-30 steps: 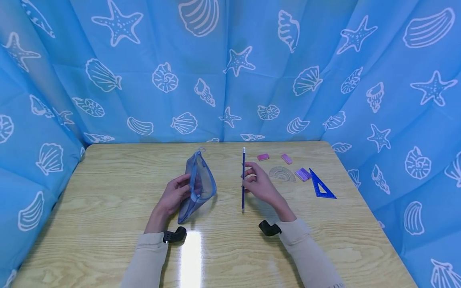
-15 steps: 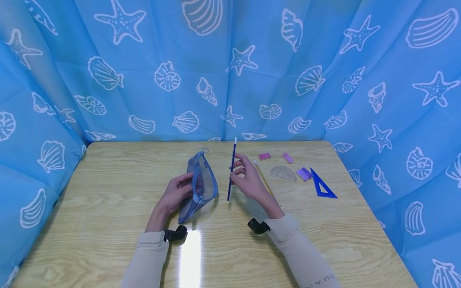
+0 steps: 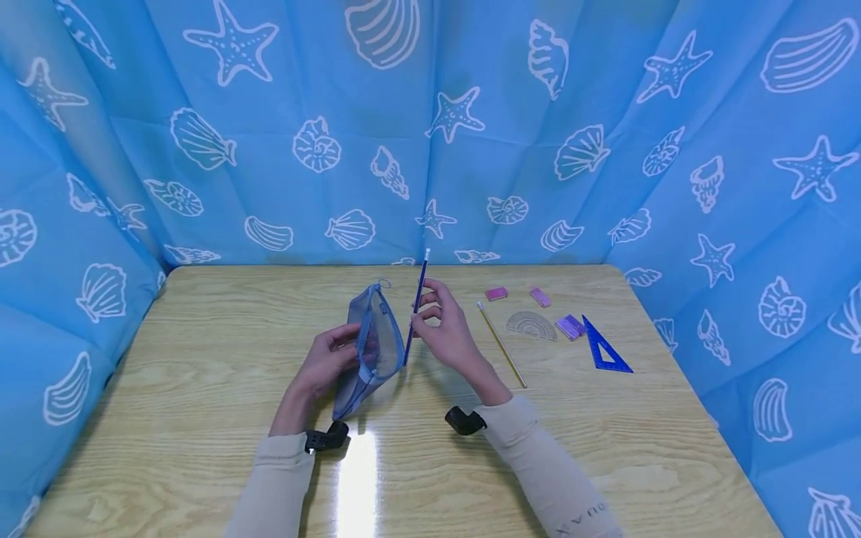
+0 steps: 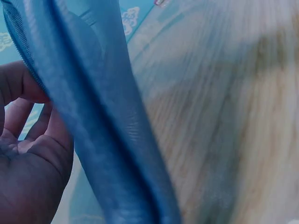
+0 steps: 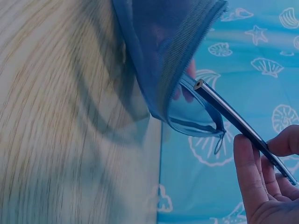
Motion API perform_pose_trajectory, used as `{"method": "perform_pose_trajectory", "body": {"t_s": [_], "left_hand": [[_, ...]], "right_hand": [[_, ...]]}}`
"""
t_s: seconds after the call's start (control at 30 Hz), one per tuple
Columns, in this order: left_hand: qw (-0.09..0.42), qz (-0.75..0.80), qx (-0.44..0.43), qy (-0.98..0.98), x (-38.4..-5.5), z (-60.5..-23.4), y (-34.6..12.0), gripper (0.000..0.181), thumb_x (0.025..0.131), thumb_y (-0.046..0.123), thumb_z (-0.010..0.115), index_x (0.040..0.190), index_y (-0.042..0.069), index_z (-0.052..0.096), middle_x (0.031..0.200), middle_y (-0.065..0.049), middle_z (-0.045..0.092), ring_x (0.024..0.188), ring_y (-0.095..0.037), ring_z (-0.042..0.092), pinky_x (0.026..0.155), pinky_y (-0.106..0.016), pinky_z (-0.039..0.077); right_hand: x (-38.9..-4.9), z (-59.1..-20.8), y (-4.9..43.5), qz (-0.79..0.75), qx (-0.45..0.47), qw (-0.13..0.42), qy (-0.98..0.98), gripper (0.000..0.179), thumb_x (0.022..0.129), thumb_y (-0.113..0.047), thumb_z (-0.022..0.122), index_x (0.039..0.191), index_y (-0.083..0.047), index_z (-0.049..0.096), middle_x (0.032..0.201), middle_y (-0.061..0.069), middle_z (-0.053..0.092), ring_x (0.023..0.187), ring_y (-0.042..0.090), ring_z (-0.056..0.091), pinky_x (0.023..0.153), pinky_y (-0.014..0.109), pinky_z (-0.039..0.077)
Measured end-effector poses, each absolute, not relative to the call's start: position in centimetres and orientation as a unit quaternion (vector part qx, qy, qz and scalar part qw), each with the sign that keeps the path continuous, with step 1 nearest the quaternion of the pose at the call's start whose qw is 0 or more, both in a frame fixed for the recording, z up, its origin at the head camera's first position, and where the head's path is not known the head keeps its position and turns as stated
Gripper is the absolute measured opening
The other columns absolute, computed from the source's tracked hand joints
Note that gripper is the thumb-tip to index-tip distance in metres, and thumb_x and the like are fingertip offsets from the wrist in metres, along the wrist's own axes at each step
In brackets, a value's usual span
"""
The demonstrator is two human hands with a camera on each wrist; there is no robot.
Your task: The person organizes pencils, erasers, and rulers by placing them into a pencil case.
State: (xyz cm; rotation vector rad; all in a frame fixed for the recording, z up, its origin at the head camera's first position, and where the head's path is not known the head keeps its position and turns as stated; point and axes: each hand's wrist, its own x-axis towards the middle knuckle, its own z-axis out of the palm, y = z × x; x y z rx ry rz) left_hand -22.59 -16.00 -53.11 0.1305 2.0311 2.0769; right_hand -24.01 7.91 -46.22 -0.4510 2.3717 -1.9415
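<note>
My left hand (image 3: 326, 364) grips a blue mesh zip pouch (image 3: 371, 347) and holds it on edge on the table with its mouth open; the pouch (image 4: 103, 116) fills the left wrist view. My right hand (image 3: 440, 329) pinches a blue pencil (image 3: 415, 306) held nearly upright, its lower end right at the pouch's open mouth. In the right wrist view the pencil (image 5: 238, 123) points its blunt end at the pouch's zipper rim (image 5: 187, 56). A yellow pencil (image 3: 501, 344) lies on the table just right of my right hand.
On the wooden table (image 3: 202, 418) to the right lie two pink erasers (image 3: 496, 294) (image 3: 539, 297), a clear protractor (image 3: 531, 326), a purple eraser (image 3: 568, 326) and a blue set square (image 3: 604, 346). Blue sea-shell curtains (image 3: 430, 127) close in the back and both sides.
My right hand carried the blue pencil left from mid-table to the pouch's mouth, uncovering the yellow pencil lying on the table. The left hand kept hold of the pouch.
</note>
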Motion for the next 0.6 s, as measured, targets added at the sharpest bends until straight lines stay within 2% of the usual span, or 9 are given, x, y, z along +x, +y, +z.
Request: {"method": "perform_pose_trajectory", "body": {"t_s": [0.2, 0.33, 0.43, 0.6], "left_hand": [[0.109, 0.703, 0.043, 0.702, -22.3, -52.6, -15.8, 0.048, 0.098, -0.004, 0.053, 0.145, -0.004, 0.049, 0.138, -0.03, 0.056, 0.115, -0.032, 0.067, 0.093, -0.034, 0.06], [0.103, 0.707, 0.032, 0.699, -22.1, -52.3, -15.7, 0.048, 0.097, -0.006, 0.053, 0.145, -0.005, 0.05, 0.135, -0.032, 0.057, 0.111, -0.027, 0.069, 0.09, -0.032, 0.061], [0.099, 0.71, 0.03, 0.696, -22.0, -52.4, -15.7, 0.048, 0.096, -0.007, 0.053, 0.144, -0.006, 0.049, 0.135, -0.033, 0.057, 0.107, -0.024, 0.07, 0.088, -0.03, 0.061], [0.097, 0.715, 0.029, 0.691, -22.1, -52.5, -15.6, 0.048, 0.097, -0.009, 0.051, 0.144, -0.007, 0.049, 0.137, -0.033, 0.056, 0.105, -0.023, 0.07, 0.087, -0.03, 0.061]], "right_hand": [[-23.8, -46.4, 7.0, -0.626, -0.153, -0.002, 0.764, 0.058, 0.094, 0.005, 0.06, 0.148, -0.006, 0.041, 0.116, 0.019, 0.055, 0.09, 0.029, 0.066, 0.076, 0.052, 0.063], [-23.7, -46.4, 6.4, -0.621, -0.151, -0.001, 0.769, 0.056, 0.094, 0.006, 0.06, 0.146, -0.005, 0.042, 0.113, 0.019, 0.056, 0.089, 0.032, 0.067, 0.075, 0.056, 0.062], [-23.6, -46.3, 6.1, -0.612, -0.143, 0.001, 0.778, 0.055, 0.094, 0.006, 0.06, 0.145, -0.004, 0.042, 0.112, 0.019, 0.057, 0.089, 0.033, 0.067, 0.075, 0.055, 0.063], [-23.4, -46.2, 5.5, -0.599, -0.133, 0.008, 0.789, 0.057, 0.094, 0.005, 0.061, 0.147, -0.002, 0.04, 0.113, 0.018, 0.057, 0.09, 0.029, 0.068, 0.07, 0.039, 0.065]]}}
